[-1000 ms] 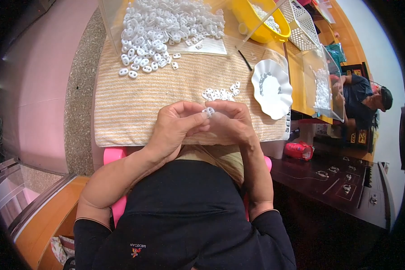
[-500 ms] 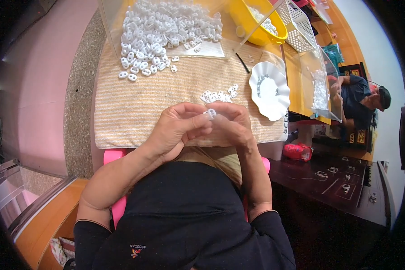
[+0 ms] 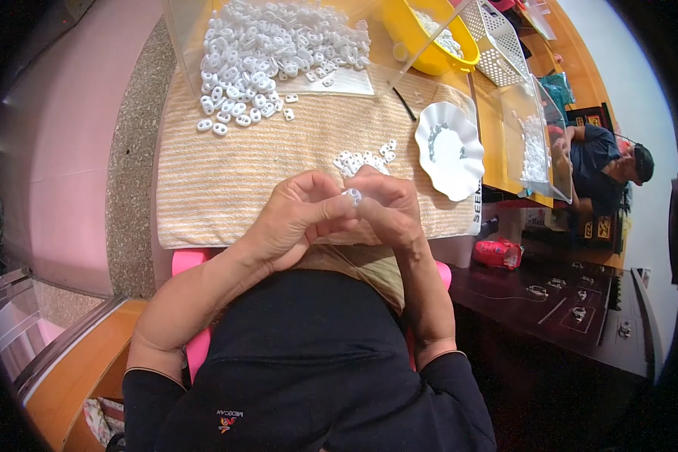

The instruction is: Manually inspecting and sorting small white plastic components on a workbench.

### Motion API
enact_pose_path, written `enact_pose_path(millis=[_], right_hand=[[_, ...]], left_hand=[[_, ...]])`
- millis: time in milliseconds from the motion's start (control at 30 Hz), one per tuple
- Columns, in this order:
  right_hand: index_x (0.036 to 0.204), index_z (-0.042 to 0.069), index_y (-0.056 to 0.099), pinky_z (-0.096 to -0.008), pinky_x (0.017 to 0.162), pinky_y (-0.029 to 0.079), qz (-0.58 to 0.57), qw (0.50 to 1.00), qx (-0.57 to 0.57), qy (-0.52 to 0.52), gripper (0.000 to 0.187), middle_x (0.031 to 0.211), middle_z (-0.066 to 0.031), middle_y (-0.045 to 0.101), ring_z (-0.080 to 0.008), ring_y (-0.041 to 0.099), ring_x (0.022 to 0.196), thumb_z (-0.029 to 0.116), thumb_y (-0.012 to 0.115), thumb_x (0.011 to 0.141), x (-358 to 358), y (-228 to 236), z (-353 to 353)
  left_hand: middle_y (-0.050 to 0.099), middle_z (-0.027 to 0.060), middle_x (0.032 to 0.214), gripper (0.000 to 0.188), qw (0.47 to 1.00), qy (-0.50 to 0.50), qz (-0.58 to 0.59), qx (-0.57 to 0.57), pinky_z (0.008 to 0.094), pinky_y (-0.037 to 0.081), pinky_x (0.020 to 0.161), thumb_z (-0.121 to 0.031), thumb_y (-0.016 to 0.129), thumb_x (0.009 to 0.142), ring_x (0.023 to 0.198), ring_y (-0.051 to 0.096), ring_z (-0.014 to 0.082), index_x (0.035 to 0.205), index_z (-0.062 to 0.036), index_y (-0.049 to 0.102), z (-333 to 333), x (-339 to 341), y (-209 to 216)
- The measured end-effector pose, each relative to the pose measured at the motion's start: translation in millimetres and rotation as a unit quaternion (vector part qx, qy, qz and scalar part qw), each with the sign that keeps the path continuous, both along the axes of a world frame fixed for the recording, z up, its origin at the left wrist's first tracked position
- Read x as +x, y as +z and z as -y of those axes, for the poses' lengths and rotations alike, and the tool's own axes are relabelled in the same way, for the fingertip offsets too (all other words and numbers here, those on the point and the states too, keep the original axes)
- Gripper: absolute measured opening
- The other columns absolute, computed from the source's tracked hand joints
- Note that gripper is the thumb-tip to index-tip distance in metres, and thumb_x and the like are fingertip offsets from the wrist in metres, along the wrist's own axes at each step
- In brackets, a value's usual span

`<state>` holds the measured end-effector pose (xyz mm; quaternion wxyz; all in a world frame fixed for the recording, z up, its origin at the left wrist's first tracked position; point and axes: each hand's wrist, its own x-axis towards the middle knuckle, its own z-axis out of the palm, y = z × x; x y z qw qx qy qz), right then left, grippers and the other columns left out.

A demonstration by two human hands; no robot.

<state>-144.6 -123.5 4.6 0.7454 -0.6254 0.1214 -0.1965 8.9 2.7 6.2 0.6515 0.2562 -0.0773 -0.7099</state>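
Observation:
Over the near edge of the striped towel, my left hand (image 3: 297, 218) pinches a small white two-holed plastic piece (image 3: 352, 197) between thumb and fingers. My right hand (image 3: 393, 211) meets it from the other side, thumb and fingers bent close against the piece; anything tiny between those fingertips is hidden. Just beyond my hands lies a small cluster of similar white pieces (image 3: 360, 161). To its right, a white wavy-rimmed dish (image 3: 468, 178) holds small grey bits (image 3: 435, 138). A thin black stick (image 3: 404, 104) lies beyond the dish.
A large heap of white two-holed pieces (image 3: 271, 53) spills from a clear bin onto the towel (image 3: 218, 188). Back right stand a yellow basin (image 3: 410, 56) and a white perforated basket (image 3: 497, 60). Farther right, a person (image 3: 606, 162) sits by another clear bin (image 3: 535, 151).
My right fingers have shifted, with the index finger raised and the thumb nearer the white piece. The piece has tilted and dropped slightly in my left pinch.

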Motion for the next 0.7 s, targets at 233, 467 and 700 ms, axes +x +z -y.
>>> enact_pose_path(millis=[233,467,700], right_hand=[[0.110,-0.002,0.066,-0.0221,0.072,0.043,0.000,1.000,0.025,-0.019,0.025,0.093,-0.0045,0.061,-0.0097,0.056,0.084,0.005,0.068,0.086,0.7,7.3,-6.5],[0.108,-0.003,0.066,-0.0215,0.069,0.046,-0.011,1.000,-0.006,-0.002,0.023,0.091,-0.0056,0.061,-0.0094,0.059,0.080,0.002,0.067,0.086,-0.1,19.7,-10.3],[0.103,-0.004,0.066,-0.0247,0.069,0.043,-0.057,0.998,-0.006,-0.022,0.022,0.087,-0.0052,0.060,-0.0118,0.056,0.079,0.008,0.070,0.084,-1.3,17.4,-8.6]], left_hand=[[0.065,0.0049,0.084,0.010,1.000,0.000,-0.003,-0.001,0.0267,0.057,0.074,-0.005,0.069,0.085,0.078,0.067,0.0151,0.086,-0.0053,0.059,-0.8,-2.3,0.8],[0.065,0.0062,0.085,0.009,1.000,0.001,0.005,-0.021,0.0281,0.057,0.074,-0.006,0.069,0.086,0.077,0.066,0.0161,0.085,-0.0044,0.060,-3.8,-5.2,0.9],[0.066,0.0079,0.085,0.009,1.000,0.003,0.028,-0.001,0.0281,0.057,0.073,-0.006,0.070,0.085,0.077,0.065,0.0160,0.085,-0.0029,0.061,0.1,-5.0,1.4]])
